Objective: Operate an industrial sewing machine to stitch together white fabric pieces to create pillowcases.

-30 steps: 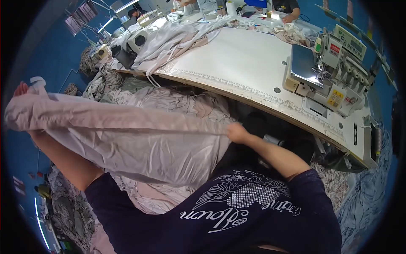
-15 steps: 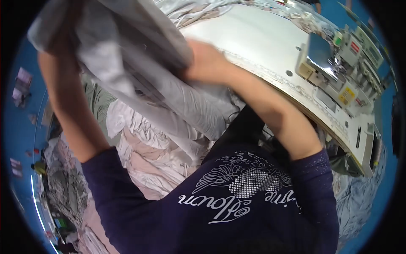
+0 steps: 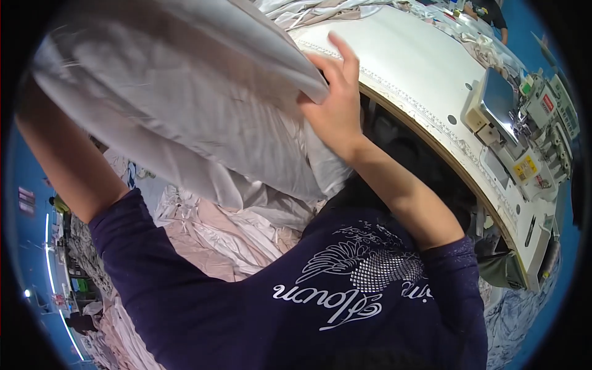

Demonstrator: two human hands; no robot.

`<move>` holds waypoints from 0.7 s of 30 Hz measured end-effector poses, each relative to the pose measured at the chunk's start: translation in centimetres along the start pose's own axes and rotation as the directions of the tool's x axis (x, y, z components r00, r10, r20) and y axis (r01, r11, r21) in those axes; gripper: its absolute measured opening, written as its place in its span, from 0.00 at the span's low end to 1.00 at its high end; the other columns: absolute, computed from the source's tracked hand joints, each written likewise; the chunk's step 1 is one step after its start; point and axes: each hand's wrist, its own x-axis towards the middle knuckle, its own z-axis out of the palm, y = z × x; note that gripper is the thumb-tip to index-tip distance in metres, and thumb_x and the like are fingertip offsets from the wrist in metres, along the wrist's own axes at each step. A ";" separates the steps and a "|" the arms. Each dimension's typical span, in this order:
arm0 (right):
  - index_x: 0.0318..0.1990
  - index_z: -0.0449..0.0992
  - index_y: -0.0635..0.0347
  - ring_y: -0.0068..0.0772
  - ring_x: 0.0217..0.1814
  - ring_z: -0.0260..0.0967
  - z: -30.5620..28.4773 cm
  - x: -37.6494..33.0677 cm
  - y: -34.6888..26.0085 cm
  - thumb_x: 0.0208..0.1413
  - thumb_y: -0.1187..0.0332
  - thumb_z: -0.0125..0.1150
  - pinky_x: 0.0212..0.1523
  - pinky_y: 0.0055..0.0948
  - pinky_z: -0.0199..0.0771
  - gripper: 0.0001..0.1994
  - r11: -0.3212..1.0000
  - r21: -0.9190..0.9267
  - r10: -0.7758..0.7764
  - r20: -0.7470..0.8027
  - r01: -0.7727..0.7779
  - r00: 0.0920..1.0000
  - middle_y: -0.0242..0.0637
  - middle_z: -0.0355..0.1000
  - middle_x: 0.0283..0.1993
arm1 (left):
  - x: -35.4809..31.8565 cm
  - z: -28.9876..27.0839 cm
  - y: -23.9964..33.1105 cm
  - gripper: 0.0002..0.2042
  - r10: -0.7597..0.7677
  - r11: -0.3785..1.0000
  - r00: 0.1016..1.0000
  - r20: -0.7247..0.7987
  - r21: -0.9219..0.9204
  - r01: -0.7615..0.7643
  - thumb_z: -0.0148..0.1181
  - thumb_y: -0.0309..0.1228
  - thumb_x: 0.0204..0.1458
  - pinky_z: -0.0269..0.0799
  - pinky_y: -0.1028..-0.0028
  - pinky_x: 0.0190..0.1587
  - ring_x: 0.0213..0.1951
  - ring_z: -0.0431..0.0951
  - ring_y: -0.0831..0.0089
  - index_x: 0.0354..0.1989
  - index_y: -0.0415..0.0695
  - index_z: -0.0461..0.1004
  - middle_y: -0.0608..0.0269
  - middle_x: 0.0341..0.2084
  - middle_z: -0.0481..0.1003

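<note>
A large pale grey cloth [image 3: 185, 92] hangs in broad folds across the upper left, raised in front of me. My right hand [image 3: 336, 102] is at its right edge, where the cloth's fold tucks in between thumb and fingers; two fingers stick out past it. On the other side my left forearm [image 3: 74, 160] reaches up to the cloth's left end. The left hand itself is hidden behind the cloth and the dark rim, so its fingers do not show.
On the right, a white sewing table [image 3: 394, 55] with a ruler strip along its edge carries a sewing machine [image 3: 512, 129]. Pink and white cloth [image 3: 216, 234] is heaped below the raised piece. More fabric [image 3: 333, 12] lies at the table's far end; another person [image 3: 490, 15] is beyond.
The grey cloth has spread wider and flatter. My left arm has moved outward to the left; my right hand has shifted right, its fingers now showing at the cloth's edge.
</note>
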 end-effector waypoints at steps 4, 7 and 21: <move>0.34 0.74 0.54 0.48 0.41 0.71 -0.1 -6.2 7.0 0.43 0.63 0.55 0.41 0.42 0.70 0.10 0.933 -0.321 0.346 0.679 -0.162 0.648 0.45 0.73 0.36 | -0.5 3.9 -0.4 0.18 -0.086 0.993 0.996 0.013 0.080 0.085 0.47 0.38 0.54 0.72 0.63 0.42 0.36 0.74 0.60 0.47 0.38 0.67 0.50 0.37 0.72; 0.34 0.75 0.53 0.49 0.39 0.71 -1.6 -12.0 10.3 0.45 0.59 0.53 0.40 0.44 0.70 0.12 0.852 -0.523 0.494 0.809 0.009 0.319 0.45 0.74 0.35 | -2.1 7.9 -0.9 0.18 -0.155 0.980 0.988 0.011 0.125 0.152 0.48 0.39 0.53 0.73 0.63 0.42 0.35 0.74 0.59 0.48 0.39 0.66 0.50 0.37 0.72; 0.51 0.66 0.66 0.38 0.55 0.64 -36.0 -3.3 -4.8 0.62 0.63 0.41 0.58 0.36 0.62 0.17 0.619 0.783 0.222 -0.254 0.065 0.941 0.43 0.67 0.52 | -3.0 36.3 3.7 0.23 -0.023 0.995 0.952 0.307 0.095 -0.007 0.52 0.41 0.52 0.73 0.61 0.40 0.33 0.75 0.58 0.52 0.40 0.64 0.48 0.38 0.72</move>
